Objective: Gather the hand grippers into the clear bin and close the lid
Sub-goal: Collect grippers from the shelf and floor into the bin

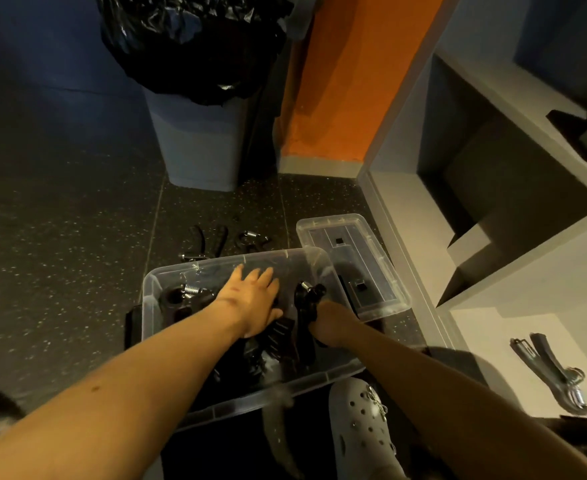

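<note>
Over speckled floor point(60, 254), left hand point(250, 299) is lying open inside the clear bin point(216, 263); right hand point(330, 323) is gripping a hand gripper point(305, 301).

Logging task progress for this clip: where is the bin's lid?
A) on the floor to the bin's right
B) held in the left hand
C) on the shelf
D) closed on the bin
A: the lid lies flat on the floor beside the open clear bin, with nothing holding it.
</note>
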